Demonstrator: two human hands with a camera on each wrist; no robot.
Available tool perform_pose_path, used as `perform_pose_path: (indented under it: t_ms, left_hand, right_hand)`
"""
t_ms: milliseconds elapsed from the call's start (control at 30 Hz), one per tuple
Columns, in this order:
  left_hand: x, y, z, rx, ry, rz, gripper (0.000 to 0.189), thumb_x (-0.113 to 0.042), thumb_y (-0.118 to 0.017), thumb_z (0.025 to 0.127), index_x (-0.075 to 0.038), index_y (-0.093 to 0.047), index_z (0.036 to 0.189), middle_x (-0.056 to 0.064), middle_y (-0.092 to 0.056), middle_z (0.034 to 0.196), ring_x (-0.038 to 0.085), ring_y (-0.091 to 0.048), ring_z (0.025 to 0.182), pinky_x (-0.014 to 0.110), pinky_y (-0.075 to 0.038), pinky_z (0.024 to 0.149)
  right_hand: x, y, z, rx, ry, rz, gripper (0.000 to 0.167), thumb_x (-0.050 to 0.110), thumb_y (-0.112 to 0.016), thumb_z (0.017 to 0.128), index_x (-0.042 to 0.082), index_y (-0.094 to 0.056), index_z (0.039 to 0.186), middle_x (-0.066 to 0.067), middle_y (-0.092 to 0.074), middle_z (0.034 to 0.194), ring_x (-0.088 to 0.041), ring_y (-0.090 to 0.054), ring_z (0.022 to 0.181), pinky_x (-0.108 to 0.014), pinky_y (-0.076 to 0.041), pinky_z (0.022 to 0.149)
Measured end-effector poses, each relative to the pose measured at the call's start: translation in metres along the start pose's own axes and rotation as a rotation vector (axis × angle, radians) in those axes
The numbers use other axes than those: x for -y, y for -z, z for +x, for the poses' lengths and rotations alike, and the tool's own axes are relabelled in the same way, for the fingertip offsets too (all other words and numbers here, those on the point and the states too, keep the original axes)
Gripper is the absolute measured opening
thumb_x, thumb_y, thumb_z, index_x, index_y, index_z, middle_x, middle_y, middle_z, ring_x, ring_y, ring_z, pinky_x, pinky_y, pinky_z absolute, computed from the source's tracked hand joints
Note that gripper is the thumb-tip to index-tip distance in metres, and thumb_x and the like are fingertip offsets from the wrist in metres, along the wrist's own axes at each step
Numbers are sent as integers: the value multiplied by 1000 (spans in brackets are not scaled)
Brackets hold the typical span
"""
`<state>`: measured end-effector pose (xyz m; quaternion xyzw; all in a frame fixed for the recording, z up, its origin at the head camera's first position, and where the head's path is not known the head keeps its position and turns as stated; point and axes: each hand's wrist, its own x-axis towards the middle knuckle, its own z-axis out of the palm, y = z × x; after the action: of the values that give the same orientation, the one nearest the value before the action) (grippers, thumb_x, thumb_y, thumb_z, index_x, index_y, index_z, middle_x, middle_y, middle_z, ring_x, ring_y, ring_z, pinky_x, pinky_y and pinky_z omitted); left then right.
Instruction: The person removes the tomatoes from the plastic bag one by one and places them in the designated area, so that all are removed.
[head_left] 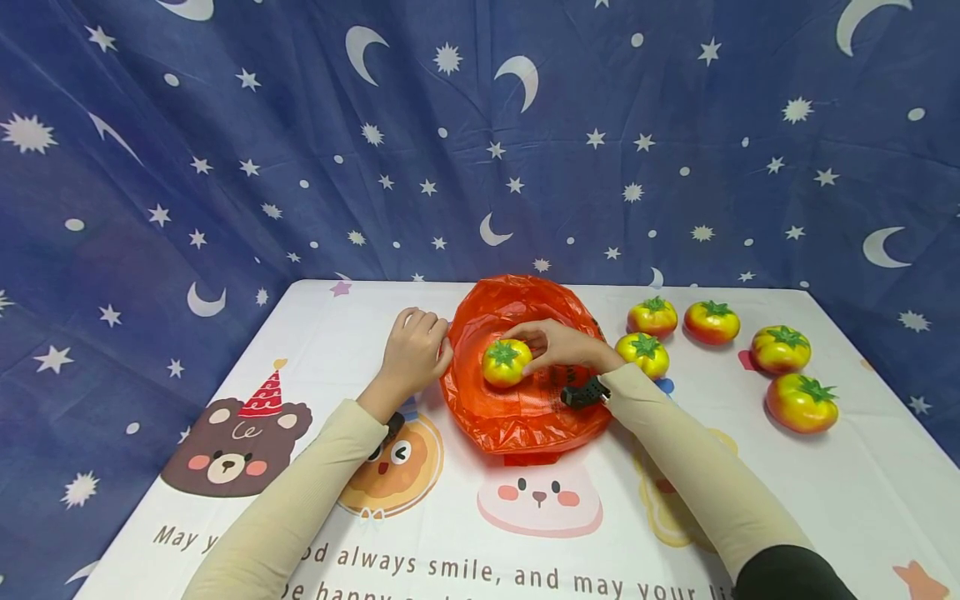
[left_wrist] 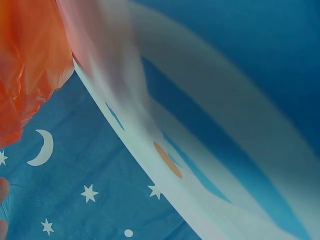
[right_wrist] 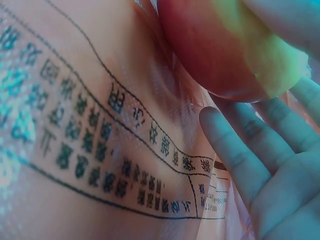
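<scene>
A red plastic bag (head_left: 517, 425) stands on the table with its wide mouth facing up. At its left rim, my left hand (head_left: 415, 343) pinches the edge between thumb and curled fingers; the contact is hidden from the left wrist camera, where crinkled bag plastic (left_wrist: 30, 75) appears at upper left. My right hand (head_left: 564, 343) reaches over the bag's right side and holds a yellow-and-red tomato (head_left: 504, 363), green leafy top upward, within the mouth. In the right wrist view, fingers (right_wrist: 240, 150) lie along the underside of the tomato (right_wrist: 225, 50), near dark print on the bag.
Just right of the bag are two more tomatoes, one nearer (head_left: 643, 355) and one behind (head_left: 652, 317). Several others, such as the tomato (head_left: 802, 404), lie farther right. The white tablecloth (head_left: 862, 500) bears cartoon prints; a blue star-patterned curtain (head_left: 420, 217) hangs behind the table.
</scene>
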<state>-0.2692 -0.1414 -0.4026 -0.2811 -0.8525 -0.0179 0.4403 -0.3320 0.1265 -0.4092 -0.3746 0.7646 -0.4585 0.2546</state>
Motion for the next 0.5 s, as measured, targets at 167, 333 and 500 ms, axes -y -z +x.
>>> perform_pose_path:
  t_ms: [167, 333, 500]
  left_hand:
    - [0, 0, 0, -3, -3, -1, 8, -12, -56, 75, -4, -57, 74, 9, -56, 69, 28, -58, 73, 42, -46, 88]
    - [1, -3, -1, -9, -6, 6, 8, -13, -54, 76, -5, -56, 74, 8, -56, 68, 27, -58, 72, 42, -46, 88]
    - [1, -2, -1, -11, -8, 4, 8, -12, -54, 76, -5, -56, 73, 8, -56, 68, 27, -58, 72, 42, -46, 88]
  right_hand:
    - [1, 2, -2, -11, -7, -10, 60, 8, -73, 77, 1, -49, 132, -18, -52, 134, -29, -54, 122, -38, -47, 99]
    - [4, 4, -5, -8, -7, 3, 60, 7, -74, 77, 0, -49, 131, -19, -52, 133, -30, -53, 122, -39, -47, 99]
    - [7, 6, -7, -11, -3, 17, 59, 5, -73, 76, -2, -49, 130, -21, -51, 133, -32, -52, 123, -40, -47, 99]
